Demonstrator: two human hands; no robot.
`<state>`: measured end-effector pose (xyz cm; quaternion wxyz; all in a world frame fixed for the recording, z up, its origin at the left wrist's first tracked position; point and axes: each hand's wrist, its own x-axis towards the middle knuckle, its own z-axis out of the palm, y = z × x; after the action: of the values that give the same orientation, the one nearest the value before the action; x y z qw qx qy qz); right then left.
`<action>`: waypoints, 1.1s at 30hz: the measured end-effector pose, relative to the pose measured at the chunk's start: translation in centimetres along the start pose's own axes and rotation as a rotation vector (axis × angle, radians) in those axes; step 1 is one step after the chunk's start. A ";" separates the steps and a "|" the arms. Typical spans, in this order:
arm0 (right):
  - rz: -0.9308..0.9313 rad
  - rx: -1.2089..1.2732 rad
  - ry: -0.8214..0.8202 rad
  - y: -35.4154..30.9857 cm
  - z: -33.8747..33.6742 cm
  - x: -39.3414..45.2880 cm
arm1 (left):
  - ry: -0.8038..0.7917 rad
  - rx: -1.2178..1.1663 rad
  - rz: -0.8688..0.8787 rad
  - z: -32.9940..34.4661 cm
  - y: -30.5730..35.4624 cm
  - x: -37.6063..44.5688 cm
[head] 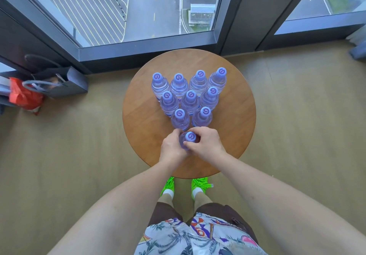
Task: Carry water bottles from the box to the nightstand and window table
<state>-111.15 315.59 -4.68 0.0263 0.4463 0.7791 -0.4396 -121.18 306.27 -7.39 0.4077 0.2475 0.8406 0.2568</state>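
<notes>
round wooden window table (233, 116) | nine clear plastic water bottles with purple caps (191, 101) upright in 4-3-2 rows, packed close | tenth purple-capped bottle (190, 137) at near tip of triangle, upright on tabletop | left hand (172, 148) + right hand (206, 143) both curled closed around it, cap showing between them
</notes>
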 end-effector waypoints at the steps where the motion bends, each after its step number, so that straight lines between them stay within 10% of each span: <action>1: 0.003 -0.009 0.017 0.0 -0.1 0.1 | -0.018 0.029 0.009 -0.2 -0.2 0.2; 33: 0.257 -0.217 0.193 -2.6 2.0 -1.1 | -0.068 0.369 0.026 -4.5 -4.3 2.9</action>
<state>-113.04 312.88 -3.65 0.0552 0.5768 0.7574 -0.3010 -127.31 303.90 -9.32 0.3800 0.3376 0.8559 0.0951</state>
